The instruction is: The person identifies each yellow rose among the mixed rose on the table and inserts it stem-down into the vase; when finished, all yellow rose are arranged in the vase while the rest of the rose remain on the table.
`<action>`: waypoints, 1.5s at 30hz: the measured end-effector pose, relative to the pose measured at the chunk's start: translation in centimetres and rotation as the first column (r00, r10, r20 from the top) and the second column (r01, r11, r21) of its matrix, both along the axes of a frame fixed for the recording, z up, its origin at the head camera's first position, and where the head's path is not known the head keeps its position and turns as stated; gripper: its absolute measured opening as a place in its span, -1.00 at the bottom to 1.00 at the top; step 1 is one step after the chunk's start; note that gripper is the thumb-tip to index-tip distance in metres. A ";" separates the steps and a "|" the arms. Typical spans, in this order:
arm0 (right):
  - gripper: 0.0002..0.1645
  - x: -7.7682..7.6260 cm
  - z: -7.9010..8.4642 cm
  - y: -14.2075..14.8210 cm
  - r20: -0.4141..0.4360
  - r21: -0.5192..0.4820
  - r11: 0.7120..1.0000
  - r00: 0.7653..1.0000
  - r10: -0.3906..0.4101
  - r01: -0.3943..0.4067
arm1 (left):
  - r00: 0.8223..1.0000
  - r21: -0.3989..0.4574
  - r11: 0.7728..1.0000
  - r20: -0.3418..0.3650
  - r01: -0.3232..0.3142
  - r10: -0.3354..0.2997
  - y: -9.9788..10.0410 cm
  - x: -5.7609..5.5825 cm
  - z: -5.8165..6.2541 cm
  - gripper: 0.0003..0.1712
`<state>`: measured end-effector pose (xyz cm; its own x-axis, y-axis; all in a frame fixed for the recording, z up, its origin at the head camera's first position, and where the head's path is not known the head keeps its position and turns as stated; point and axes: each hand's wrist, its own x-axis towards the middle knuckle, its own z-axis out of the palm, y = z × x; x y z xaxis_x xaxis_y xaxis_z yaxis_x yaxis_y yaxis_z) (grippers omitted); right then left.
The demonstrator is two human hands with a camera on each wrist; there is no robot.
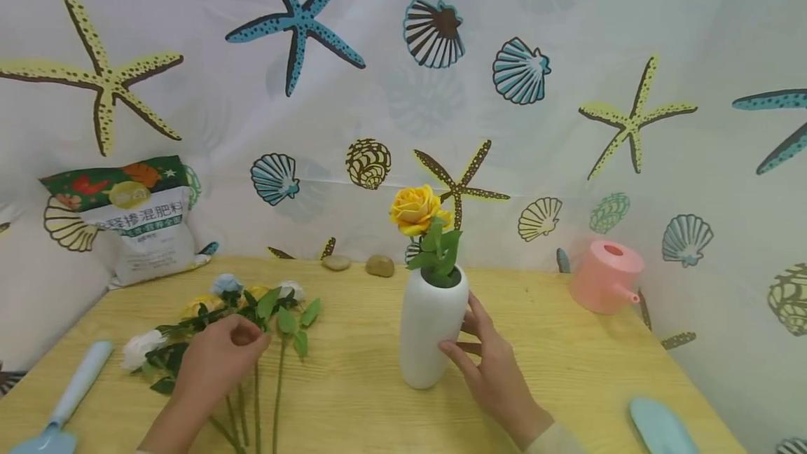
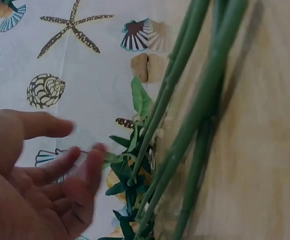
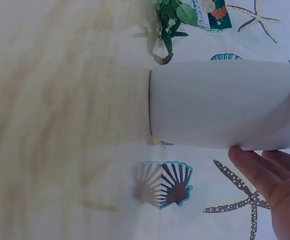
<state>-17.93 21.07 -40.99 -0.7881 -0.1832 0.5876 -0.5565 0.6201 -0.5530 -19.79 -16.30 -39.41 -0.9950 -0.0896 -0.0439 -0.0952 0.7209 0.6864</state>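
Note:
A white vase (image 1: 430,335) stands on the table with a yellow rose (image 1: 416,210) and its green leaves rising from the mouth. My right hand (image 1: 494,373) holds the vase from the right, thumb on the near face and fingers round the far side; fingertips meet its wall in the right wrist view. On the left, my left hand (image 1: 217,363) hovers over a bunch of artificial flowers, among them a white flower (image 1: 141,349) and a blue flower (image 1: 226,284). In the left wrist view its fingers are loosely bent, fingertips near a leaf beside the green stems (image 2: 200,115).
A fertilizer bag (image 1: 151,230) leans at the back left, and two stones (image 1: 380,265) lie along the back edge. A pink watering can (image 1: 605,279) stands at the back right. A light blue trowel (image 1: 82,377) lies front left, another light blue piece (image 1: 660,426) front right.

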 end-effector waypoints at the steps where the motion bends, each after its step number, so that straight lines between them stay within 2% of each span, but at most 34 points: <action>1: 0.03 0.1 0.0 0.0 0.003 0.000 1.000 1.000 -0.005 0.005 | 0.999 -0.037 0.999 0.044 0.027 -0.025 -0.3 -0.2 -0.2 -0.62; 3: 0.04 0.2 0.0 0.2 0.006 -0.004 1.000 1.000 -0.015 0.015 | 0.991 -0.086 0.994 0.114 0.074 -0.064 -0.5 -0.6 -0.5 -0.61; 5: 0.04 0.3 -0.1 0.3 0.014 -0.002 1.000 0.999 -0.029 0.029 | 0.986 -0.100 0.991 0.151 0.092 -0.077 -0.4 -0.8 -0.8 -0.59; 12: 0.04 0.4 -0.1 0.7 0.016 -0.005 1.000 1.000 -0.025 0.026 | 0.980 -0.117 0.989 0.187 0.089 -0.066 0.2 -1.1 -1.5 -0.57; 16: 0.04 0.4 -0.1 0.7 0.016 -0.011 1.000 1.000 -0.017 0.018 | 0.976 -0.072 0.994 0.209 0.077 -0.060 0.1 -1.1 -1.7 -0.50; 19: 0.04 0.4 -0.1 0.7 0.020 -0.016 1.000 1.000 -0.010 0.011 | 0.977 -0.007 0.998 0.203 0.070 -0.067 -0.1 -1.1 -1.7 -0.45; 24: 0.04 0.3 -0.1 0.6 -0.001 -0.020 1.000 1.000 0.000 0.000 | 0.988 0.119 0.991 0.137 0.054 -0.070 -0.5 -0.7 -0.4 -0.37; 30: 0.02 0.0 -0.1 0.5 -0.040 -0.014 1.000 0.999 0.016 -0.016 | 1.000 0.238 0.971 -0.011 -0.006 0.009 0.5 0.6 2.7 -0.27; 33: 0.02 -0.2 0.0 0.4 -0.048 -0.014 1.000 0.999 0.021 -0.022 | 0.992 0.315 0.949 -0.113 -0.020 0.058 2.1 1.4 4.2 -0.28; 35: 0.01 -0.2 0.1 0.4 -0.052 -0.017 1.000 0.998 0.025 -0.026 | 0.977 0.369 0.929 -0.187 -0.026 0.101 3.5 1.8 5.1 -0.37; 36: 0.01 -0.1 0.1 0.3 -0.052 -0.019 0.999 0.998 0.029 -0.030 | 0.965 0.407 0.913 -0.230 -0.021 0.124 4.2 2.0 5.6 -0.40; 38: 0.00 -0.1 0.2 0.2 -0.050 -0.024 0.999 0.998 0.032 -0.033 | 0.925 0.498 0.867 -0.331 0.002 0.188 5.7 2.4 6.6 -0.50; 40: 0.00 0.0 0.2 0.1 -0.046 -0.028 0.999 0.998 0.031 -0.033 | 0.855 0.596 0.799 -0.452 0.076 0.256 7.1 2.5 7.6 -0.55; 41: 0.00 0.0 0.2 0.1 -0.045 -0.030 0.999 0.999 0.031 -0.032 | 0.807 0.639 0.757 -0.515 0.137 0.289 7.8 2.5 8.1 -0.54; 43: 0.00 0.0 0.2 0.0 -0.044 -0.032 0.999 0.999 0.027 -0.028 | 0.693 0.691 0.660 -0.630 0.294 0.351 9.1 2.2 9.1 -0.51; 44: 0.01 0.0 0.1 0.0 -0.045 -0.033 0.999 0.999 0.025 -0.026 | 0.636 0.695 0.611 -0.675 0.379 0.374 9.7 2.1 9.7 -0.50; 45: 0.01 0.0 0.1 0.0 -0.047 -0.033 0.999 0.999 0.022 -0.024 | 0.582 0.685 0.571 -0.712 0.452 0.393 10.2 1.9 10.2 -0.48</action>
